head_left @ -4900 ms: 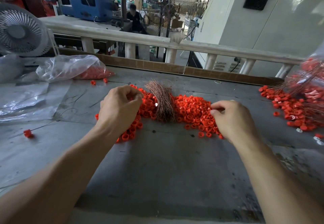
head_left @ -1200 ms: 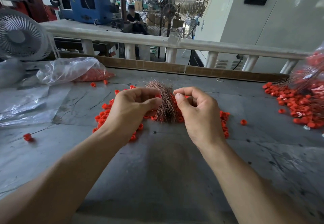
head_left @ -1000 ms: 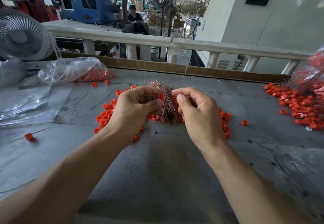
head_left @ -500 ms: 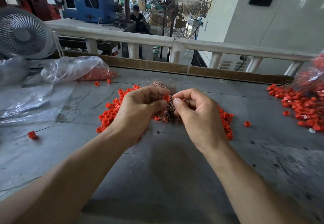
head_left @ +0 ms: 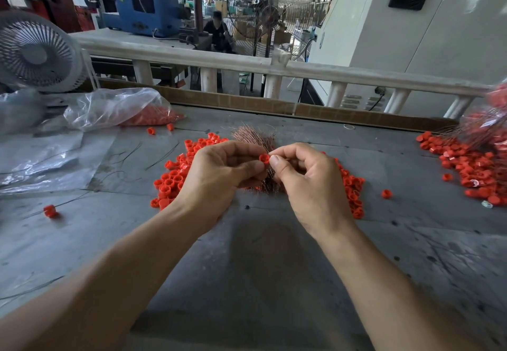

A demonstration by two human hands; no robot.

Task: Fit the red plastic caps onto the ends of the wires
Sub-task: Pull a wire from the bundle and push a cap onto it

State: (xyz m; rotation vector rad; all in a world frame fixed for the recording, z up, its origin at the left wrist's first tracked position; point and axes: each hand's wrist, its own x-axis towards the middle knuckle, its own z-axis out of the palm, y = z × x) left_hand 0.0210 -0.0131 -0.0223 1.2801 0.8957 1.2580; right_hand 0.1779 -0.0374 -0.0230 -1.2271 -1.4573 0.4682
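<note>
My left hand [head_left: 219,175] pinches a small red cap [head_left: 264,158] between thumb and forefinger, just above the table. My right hand [head_left: 307,180] meets it from the right, thumb and forefinger pinched on a thin wire right at the cap; the wire itself is barely visible. Behind my hands lies a bundle of copper wires [head_left: 253,135], partly hidden. A heap of loose red caps [head_left: 175,177] spreads on the grey table [head_left: 247,254] to either side of my hands.
A second pile of red caps with wires [head_left: 477,166] lies at the right edge. A clear plastic bag of caps [head_left: 123,110] sits at the back left, a white fan [head_left: 33,54] behind it. Stray caps [head_left: 50,211] [head_left: 386,193] dot the table. A white railing [head_left: 274,66] borders the far side.
Both hands left the cap heap and came together over the wire bundle. In the last second the left hand's cap and the right hand's pinched fingers closed until they touch.
</note>
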